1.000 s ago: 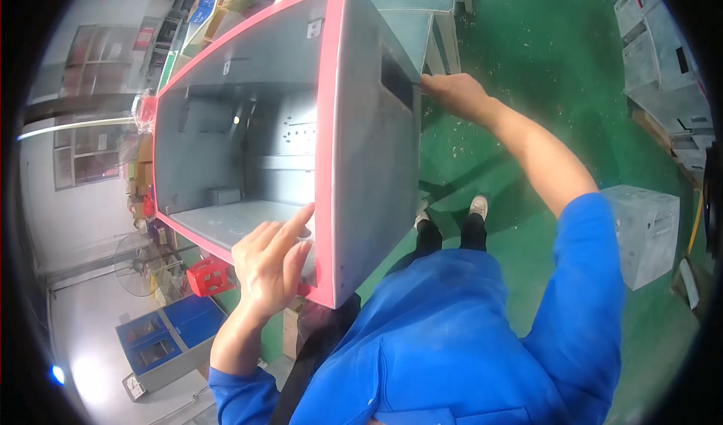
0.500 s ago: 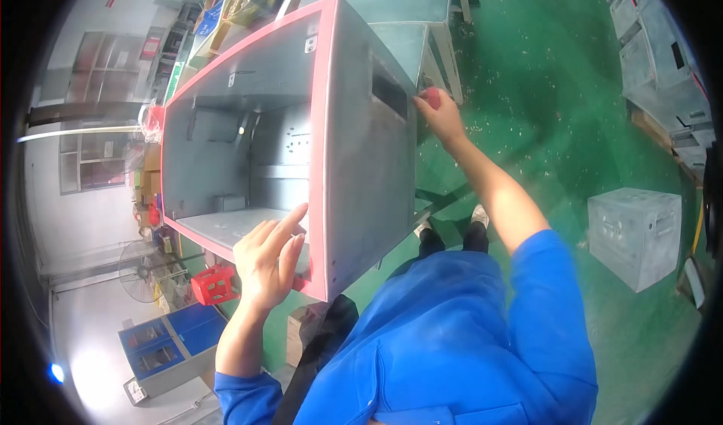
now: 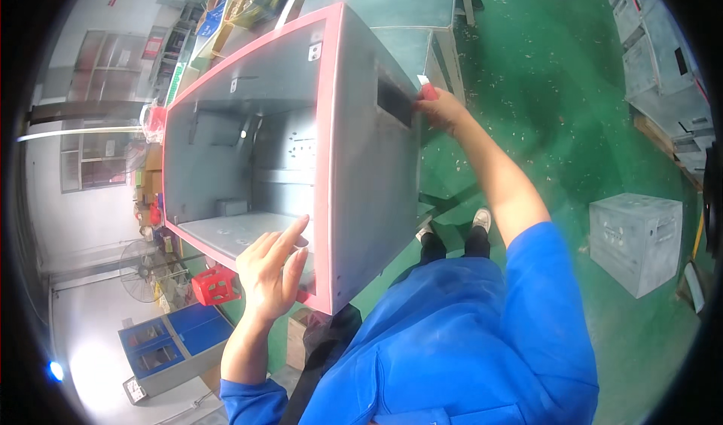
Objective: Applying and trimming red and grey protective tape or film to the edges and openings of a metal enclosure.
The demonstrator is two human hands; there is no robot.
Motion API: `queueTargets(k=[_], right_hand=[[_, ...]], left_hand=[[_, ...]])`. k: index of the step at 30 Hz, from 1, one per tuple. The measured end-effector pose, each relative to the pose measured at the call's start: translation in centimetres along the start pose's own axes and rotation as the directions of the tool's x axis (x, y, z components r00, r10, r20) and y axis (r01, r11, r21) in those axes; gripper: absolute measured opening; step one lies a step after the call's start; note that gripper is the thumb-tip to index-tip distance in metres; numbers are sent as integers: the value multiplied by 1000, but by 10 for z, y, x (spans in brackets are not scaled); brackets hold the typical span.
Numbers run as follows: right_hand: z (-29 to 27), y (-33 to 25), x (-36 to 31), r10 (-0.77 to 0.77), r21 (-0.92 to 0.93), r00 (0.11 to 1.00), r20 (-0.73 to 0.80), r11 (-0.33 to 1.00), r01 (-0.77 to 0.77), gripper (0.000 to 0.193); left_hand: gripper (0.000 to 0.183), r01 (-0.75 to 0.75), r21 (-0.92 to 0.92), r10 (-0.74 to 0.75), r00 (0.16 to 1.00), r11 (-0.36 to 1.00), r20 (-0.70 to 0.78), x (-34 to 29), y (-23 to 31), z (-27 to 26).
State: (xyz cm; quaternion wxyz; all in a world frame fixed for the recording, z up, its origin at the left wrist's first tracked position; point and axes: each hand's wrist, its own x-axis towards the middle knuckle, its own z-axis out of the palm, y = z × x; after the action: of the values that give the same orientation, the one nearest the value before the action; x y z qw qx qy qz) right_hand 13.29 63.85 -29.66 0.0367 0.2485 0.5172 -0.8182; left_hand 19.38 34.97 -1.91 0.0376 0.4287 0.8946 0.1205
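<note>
A large grey metal cabinet (image 3: 369, 169) stands before me, its open front edged with a pink-red border (image 3: 324, 161). My left hand (image 3: 269, 274) is at the lower part of that opening, fingers apart and stretched out, holding nothing. Whether its fingertips touch the cabinet, I cannot tell. My right hand (image 3: 443, 110) is at the cabinet's far right edge, close to a rectangular cut-out (image 3: 393, 103) in the side. Its fingers are closed on a small red tool with a white tip (image 3: 427, 88), mostly hidden in the grip.
Behind the cabinet are grey-green metal surfaces (image 3: 392, 2). A grey box (image 3: 636, 240) sits on the green floor at right, with stacked grey cabinets (image 3: 655, 63) beyond. At left are a red plastic stool (image 3: 216, 285), a fan (image 3: 143, 273) and a blue cupboard (image 3: 197, 327).
My right hand has turned, so the red tool's white tip now shows pointing up. The left hand stays at the opening's edge. The view has shifted slightly.
</note>
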Motion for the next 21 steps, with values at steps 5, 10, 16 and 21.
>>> queueTargets(k=[5, 10, 16, 21], right_hand=[[-3, 40, -21, -641, -269, 753, -151, 759, 592, 33], [21, 44, -77, -581, -464, 814, 14, 717, 520, 43], [32, 52, -87, -574, -218, 817, -65, 807, 549, 37], [19, 43, -79, -360, 0, 911, -199, 930, 368, 23]], left_hand=[[34, -5, -5, 5, 1000, 1000, -2, 4, 1, 1], [38, 17, -57, -18, 1000, 998, -4, 2, -2, 2], [39, 97, -34, -96, 995, 995, 39, 6, 0, 1], [39, 123, -31, -124, 992, 992, -22, 5, -1, 2]])
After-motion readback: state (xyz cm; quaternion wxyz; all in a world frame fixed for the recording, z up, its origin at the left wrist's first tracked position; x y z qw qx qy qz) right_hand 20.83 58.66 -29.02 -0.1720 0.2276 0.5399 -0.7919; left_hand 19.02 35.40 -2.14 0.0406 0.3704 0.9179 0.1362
